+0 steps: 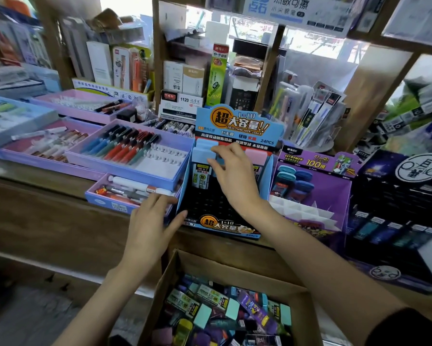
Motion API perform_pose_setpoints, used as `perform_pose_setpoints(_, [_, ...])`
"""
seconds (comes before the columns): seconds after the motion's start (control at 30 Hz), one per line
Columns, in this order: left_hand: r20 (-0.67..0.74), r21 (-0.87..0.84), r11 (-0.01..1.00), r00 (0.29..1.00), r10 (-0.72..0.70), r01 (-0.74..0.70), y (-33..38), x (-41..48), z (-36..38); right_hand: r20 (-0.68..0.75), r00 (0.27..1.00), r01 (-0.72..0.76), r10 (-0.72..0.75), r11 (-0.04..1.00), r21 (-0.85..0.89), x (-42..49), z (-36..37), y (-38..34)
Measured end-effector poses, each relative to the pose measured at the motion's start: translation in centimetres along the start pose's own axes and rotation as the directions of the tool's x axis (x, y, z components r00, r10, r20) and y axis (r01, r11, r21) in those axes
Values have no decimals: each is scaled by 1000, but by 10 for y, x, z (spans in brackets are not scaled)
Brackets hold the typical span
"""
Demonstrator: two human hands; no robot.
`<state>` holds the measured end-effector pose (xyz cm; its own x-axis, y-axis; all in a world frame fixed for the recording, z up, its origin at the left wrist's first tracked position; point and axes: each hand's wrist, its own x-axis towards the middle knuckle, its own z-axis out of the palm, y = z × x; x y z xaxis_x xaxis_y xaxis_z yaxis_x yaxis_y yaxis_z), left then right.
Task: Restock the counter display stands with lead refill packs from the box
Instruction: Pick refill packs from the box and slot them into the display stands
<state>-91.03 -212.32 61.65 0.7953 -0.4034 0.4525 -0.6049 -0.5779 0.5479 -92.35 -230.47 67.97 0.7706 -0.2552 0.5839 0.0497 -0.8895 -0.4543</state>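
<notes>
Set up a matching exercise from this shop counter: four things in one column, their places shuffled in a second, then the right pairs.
Things
1. blue cardboard display stand
2. purple cardboard display stand
3. brown cardboard box
4. lilac plastic pen tray

Places
A. below the wooden counter's front edge, full of loose refill packs
B. on the counter, left of the blue stand
C. left hand at its left wall, right hand reaching inside it
D. on the counter, right of the blue stand

Pairs: 1-C, 2-D, 3-A, 4-B

The blue display stand (237,126) reads "1=10" and "24PCS"; the purple stand (314,161) "100"; a white box (182,103) "1120".
</notes>
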Motion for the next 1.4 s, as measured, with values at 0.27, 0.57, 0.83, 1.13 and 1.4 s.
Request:
perform_pose_setpoints(0.27, [-92,-65,993,992,91,-97,24,-22,-29,92,994,58,-50,995,-85,-29,-34,-14])
perform_pose_setpoints(0.57, [398,-224,952,911,-106,209,4,-138,32,429,871,-333,242,931,151,-188,-71,33])
perform_pose_setpoints(0.83, [695,-1,948,682,-228,319,-32,-186,104,593,576,-566,562,798,-208,-314,-14,132])
perform_pose_setpoints(1.13, [800,280,960,548,-244,18,-32,-215,147,719,378,-453,584,794,-406,-328,24,152])
perform_pose_setpoints(1.4, [836,159,986,537,-114,-39,-25,-217,140,556,645,-415,525,851,-321,-357,27,136])
